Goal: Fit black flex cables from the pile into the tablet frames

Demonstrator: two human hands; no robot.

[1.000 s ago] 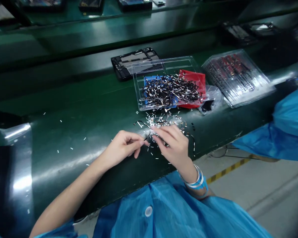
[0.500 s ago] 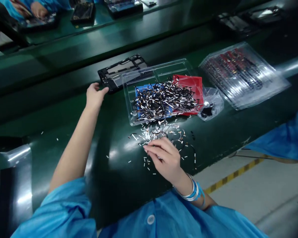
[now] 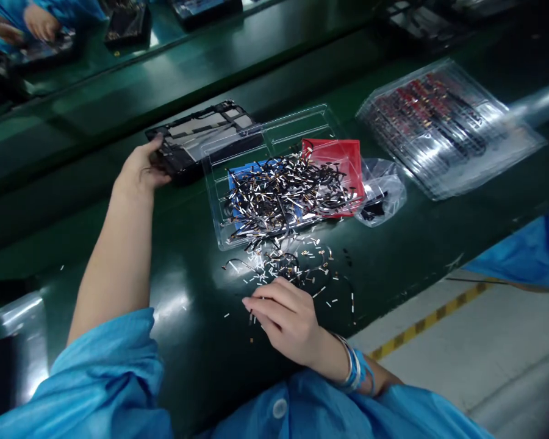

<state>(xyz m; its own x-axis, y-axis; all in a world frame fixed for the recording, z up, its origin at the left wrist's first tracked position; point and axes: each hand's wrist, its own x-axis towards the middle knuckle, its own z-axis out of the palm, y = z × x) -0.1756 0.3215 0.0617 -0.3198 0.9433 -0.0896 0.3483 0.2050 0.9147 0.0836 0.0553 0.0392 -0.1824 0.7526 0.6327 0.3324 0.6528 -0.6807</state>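
Observation:
My left hand (image 3: 139, 167) grips the near left corner of a black device frame (image 3: 196, 146), thumb on top and fingers at its side. The frame has pale grey panels and lies behind the clear tray. My right hand (image 3: 286, 317) is closed in a pinch over the bench, with a tiny dark piece at the fingertips that is too small to name. Scattered white slips (image 3: 263, 265) and a few loose flex cables (image 3: 295, 262) lie just beyond it. A tangled heap of black flex cables (image 3: 283, 189) with white tabs fills the clear plastic tray (image 3: 217, 216).
A blue tray (image 3: 233, 183) and a red tray (image 3: 350, 158) sit within the clear one. Right of them are a clear bag (image 3: 388, 195) and stacked clear blister trays (image 3: 443, 134). Across the line are a co-worker's hands (image 3: 41, 23); a blue sleeve (image 3: 526, 244) shows at right.
My left hand has closed on the frame's corner, and the frame sits slightly further left in view. My right hand stays pinched and is lower and further left in view.

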